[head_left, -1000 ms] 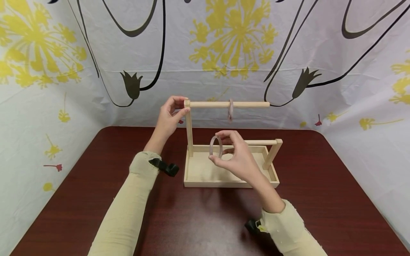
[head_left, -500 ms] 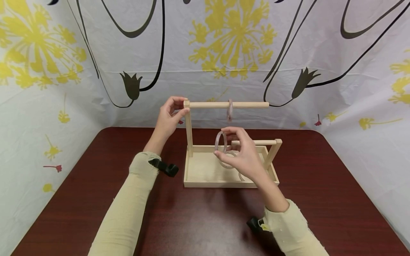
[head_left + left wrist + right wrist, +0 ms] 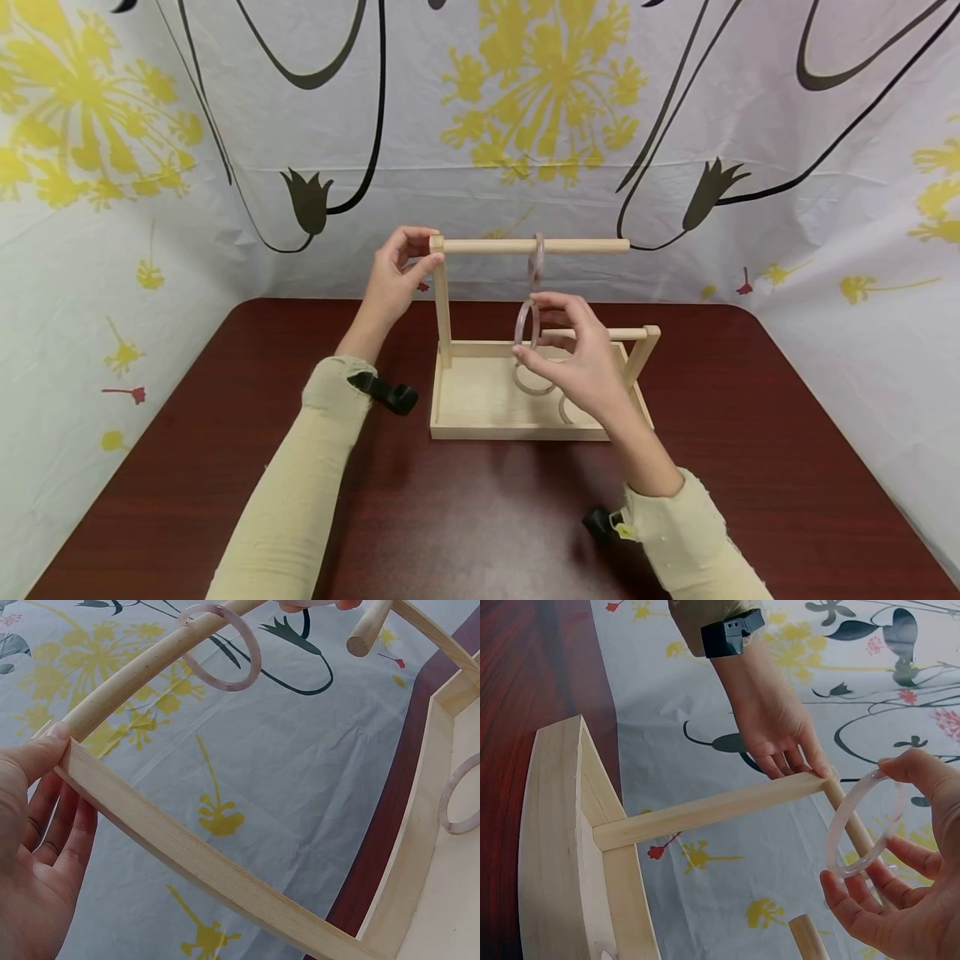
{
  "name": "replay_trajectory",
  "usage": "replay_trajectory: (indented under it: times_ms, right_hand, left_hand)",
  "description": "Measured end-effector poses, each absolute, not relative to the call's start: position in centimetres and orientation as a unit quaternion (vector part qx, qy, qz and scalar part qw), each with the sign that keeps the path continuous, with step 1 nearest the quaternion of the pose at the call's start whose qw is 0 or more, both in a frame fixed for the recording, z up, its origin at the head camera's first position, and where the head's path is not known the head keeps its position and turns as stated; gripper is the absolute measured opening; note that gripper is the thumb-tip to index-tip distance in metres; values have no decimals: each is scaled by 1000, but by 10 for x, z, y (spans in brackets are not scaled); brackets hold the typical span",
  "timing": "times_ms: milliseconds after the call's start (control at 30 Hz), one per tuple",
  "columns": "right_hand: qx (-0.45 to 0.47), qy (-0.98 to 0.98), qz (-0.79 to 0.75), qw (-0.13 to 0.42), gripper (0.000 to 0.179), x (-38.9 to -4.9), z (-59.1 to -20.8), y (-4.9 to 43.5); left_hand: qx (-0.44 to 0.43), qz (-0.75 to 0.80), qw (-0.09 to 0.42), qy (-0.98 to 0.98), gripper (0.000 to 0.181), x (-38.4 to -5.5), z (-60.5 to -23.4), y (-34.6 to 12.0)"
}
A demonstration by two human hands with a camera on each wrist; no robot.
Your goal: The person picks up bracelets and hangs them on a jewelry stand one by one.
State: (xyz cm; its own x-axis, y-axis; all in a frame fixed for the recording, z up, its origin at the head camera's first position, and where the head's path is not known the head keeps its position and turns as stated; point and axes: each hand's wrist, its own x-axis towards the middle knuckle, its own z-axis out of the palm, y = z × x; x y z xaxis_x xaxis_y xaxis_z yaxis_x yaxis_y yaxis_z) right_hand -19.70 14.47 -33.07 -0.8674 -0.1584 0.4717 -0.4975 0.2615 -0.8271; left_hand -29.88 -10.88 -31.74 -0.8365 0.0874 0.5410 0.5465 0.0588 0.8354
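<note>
In the head view my left hand (image 3: 401,265) grips the top corner of the tall post on a wooden bracelet stand (image 3: 480,432). My right hand (image 3: 577,354) pinches a pale translucent bangle (image 3: 519,323) between thumb and fingers, upright beside the free end of the lower bar (image 3: 611,334). The right wrist view shows this held bangle (image 3: 840,832) apart from the lower bar's end (image 3: 804,930). Another bangle (image 3: 253,656) hangs around the upper bar (image 3: 135,682). Two more bangles lie in the tray, one (image 3: 534,392) near its middle, the other (image 3: 564,410) partly hidden by my right hand.
The stand rests on a dark red-brown table (image 3: 450,517). Behind it hangs a white cloth (image 3: 480,200) with yellow and grey flower prints. A black wrist camera (image 3: 390,396) sits on the left sleeve, another (image 3: 600,525) on the right.
My right hand has carried its bangle to the right and slightly upward, uncovering the lower bar's free end and the bangles in the tray. My left hand stays on the post.
</note>
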Motion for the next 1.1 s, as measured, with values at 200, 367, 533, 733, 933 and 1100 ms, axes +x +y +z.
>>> replay_trajectory:
  times_ms: [200,367,533,733,933,1100]
  right_hand:
    - [202,-775,578,156,60,-198,-329,149]
    - [200,-768,585,167,60,-200,-329,152]
    - [195,-763,591,174,61,-201,-328,156]
    - [184,-761,594,185,63,-202,-326,160]
    - [183,-756,595,202,62,-203,-323,163]
    - [176,-760,588,213,63,-204,-322,167]
  left_hand:
    - [-222,-647,176,-708,34,-299,-317,-109]
    - [-219,-648,175,-708,34,-299,-317,-109]
    - [-220,-648,177,-708,33,-299,-317,-109]
    - [-222,-646,178,-708,33,-300,-318,-109]
    - [-221,-646,176,-709,33,-299,-317,-109]
    - [-222,-645,175,-710,33,-299,-317,-109]
